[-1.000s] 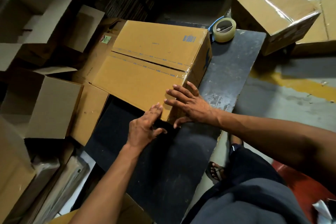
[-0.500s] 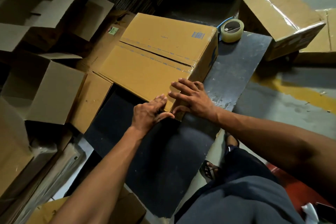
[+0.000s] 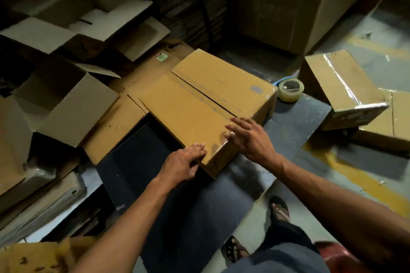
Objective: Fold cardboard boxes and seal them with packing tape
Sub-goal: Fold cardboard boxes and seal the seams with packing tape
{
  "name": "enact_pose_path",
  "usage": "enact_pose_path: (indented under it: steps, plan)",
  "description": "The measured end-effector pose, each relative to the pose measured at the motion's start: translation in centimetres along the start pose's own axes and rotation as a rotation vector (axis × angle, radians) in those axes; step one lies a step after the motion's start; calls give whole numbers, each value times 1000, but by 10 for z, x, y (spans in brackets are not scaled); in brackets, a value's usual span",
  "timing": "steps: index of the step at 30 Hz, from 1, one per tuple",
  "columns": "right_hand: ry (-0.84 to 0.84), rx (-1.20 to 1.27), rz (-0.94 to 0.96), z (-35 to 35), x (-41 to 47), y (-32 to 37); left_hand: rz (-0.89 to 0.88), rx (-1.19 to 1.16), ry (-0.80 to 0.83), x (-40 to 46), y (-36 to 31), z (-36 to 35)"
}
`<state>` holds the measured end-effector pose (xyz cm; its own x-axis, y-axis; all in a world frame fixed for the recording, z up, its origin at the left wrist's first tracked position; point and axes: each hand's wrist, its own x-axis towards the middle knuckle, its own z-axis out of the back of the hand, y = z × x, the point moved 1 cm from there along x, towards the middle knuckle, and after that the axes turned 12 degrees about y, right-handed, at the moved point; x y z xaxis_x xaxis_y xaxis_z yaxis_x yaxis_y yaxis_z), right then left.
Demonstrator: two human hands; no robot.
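- The dark counter [image 3: 295,122] was seen carrying the cardboard box [image 3: 199,104], which lay with its long axis running from the person's near side up and away to the left; its flaps were closed, and an untaped seam [image 3: 204,95] ran along that same axis.
- A taped box [image 3: 341,86] was seen to the right on the floor, well apart from both hands, with open empty boxes [image 3: 66,99] piled at the left.
- The right hand [image 3: 248,137] was laid flat on the box's near corner, fingers straight and spread, nothing gripped; glossy tape seemed to be pressed under it, though blur made this uncertain.
- The left hand [image 3: 184,162] was set against the near edge of the box, fingers loosely bent over the rim; whether anything was pinched could not be told.
- The roll of packing tape [image 3: 290,90] was seen lying flat on the counter just beyond the box's far right corner, ahead and to the right of the hands.
- The right hand was judged the nearer to the roll, so a reach forward along the box's right side would be called for to tape the seam.
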<state>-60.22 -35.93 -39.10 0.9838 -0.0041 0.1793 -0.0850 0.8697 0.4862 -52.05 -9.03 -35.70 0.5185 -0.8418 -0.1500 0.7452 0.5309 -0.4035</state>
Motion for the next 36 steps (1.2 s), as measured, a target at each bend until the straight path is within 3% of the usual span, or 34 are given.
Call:
enact_pose_path:
  steps: [2,5,7,9,14,18,22,24,26,29,32,36]
  plan:
    - [-16,-57,-241,32,25,-25,129,-54,-195,-6,-20,-14]
    - [111,-31,-527,66,58,-58,469,-379,-395,-6,-64,-26]
    - [196,-5,-587,75,71,-78,700,-631,-362,8,-80,-27]
    - [307,-91,-573,76,80,-87,815,-741,-312,26,-85,-23]
    - [458,-567,-486,68,74,-60,914,-750,-248,42,-66,-15]
    - [592,-514,-288,73,47,1,1056,-278,-148,11,-17,16]
    - [766,-125,-129,67,41,49,1008,-150,-186,-4,-3,52]
    - [713,-71,-95,63,62,48,928,-180,-235,6,-17,55]
    - [586,-48,-126,66,97,29,853,-213,-266,25,-40,46]
    - [504,-130,-237,77,148,-17,804,-211,-182,61,-74,17]
    - [616,-149,-348,80,178,-53,832,-163,-78,87,-92,-15]
    - [699,-282,-258,73,174,-65,838,-47,-71,82,-86,-30]
